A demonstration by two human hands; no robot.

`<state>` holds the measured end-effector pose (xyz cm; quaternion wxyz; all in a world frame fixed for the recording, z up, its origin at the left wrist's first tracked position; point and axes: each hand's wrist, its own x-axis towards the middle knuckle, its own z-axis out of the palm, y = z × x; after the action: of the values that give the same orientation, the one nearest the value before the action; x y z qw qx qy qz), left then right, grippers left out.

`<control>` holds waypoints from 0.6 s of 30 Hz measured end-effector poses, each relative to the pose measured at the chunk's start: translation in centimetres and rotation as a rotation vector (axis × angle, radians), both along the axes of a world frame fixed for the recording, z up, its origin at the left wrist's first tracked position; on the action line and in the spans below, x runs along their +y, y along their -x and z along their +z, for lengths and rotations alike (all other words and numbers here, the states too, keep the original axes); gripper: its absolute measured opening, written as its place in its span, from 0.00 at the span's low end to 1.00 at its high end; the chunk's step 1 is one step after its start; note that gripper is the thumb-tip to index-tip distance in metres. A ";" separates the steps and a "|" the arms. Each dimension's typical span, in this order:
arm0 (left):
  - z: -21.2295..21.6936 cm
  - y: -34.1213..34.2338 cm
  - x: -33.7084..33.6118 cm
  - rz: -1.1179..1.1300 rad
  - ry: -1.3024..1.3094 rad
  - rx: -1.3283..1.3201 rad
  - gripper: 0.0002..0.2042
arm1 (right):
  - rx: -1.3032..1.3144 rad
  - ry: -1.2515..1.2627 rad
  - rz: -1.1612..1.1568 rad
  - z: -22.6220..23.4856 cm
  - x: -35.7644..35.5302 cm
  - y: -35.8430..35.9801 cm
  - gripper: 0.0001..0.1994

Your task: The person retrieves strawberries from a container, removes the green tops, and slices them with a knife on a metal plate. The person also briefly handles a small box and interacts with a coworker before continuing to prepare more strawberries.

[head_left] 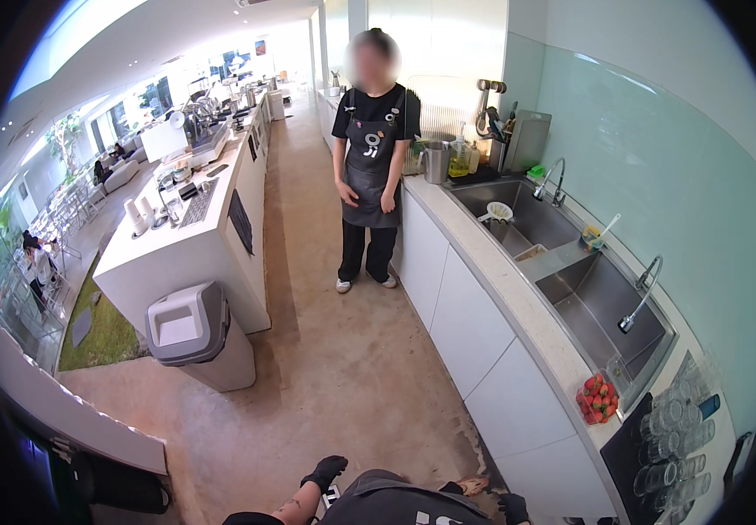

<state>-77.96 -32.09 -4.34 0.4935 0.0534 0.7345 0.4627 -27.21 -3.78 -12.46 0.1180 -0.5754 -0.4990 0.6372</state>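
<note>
My left hand (pixel 325 472), in a black glove, hangs in front of me above the floor. Its fingers are loosely bent, and nothing shows in them. Low in the picture, my right hand (pixel 512 507), also black-gloved, is beside the white cabinet fronts (pixel 531 402). The lower edge cuts part of it off, and I see nothing held there. A dark apron (pixel 386 500) covers my front. Nearest to my right hand on the counter are a clear box of strawberries (pixel 597 399) and several upturned drinking glasses (pixel 671 446) on a black mat.
A person in a dark apron (pixel 371 166) stands ahead, beside the counter. Two steel sink basins (pixel 601 302) with taps are at the right; a strainer (pixel 499 212) sits in the far one. At left are a grey-lidded bin (pixel 187 324) and a white island counter (pixel 168 254).
</note>
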 end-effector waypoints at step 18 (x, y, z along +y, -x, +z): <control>-0.1 -0.1 -0.6 -0.021 0.018 -0.006 0.15 | -0.165 -0.163 0.189 1.2 -2.4 0.1 0.11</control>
<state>-77.84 -32.67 -4.42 0.5009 0.0552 0.7367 0.4509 -27.27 -6.13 -11.22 0.0625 -0.5646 -0.6091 0.5534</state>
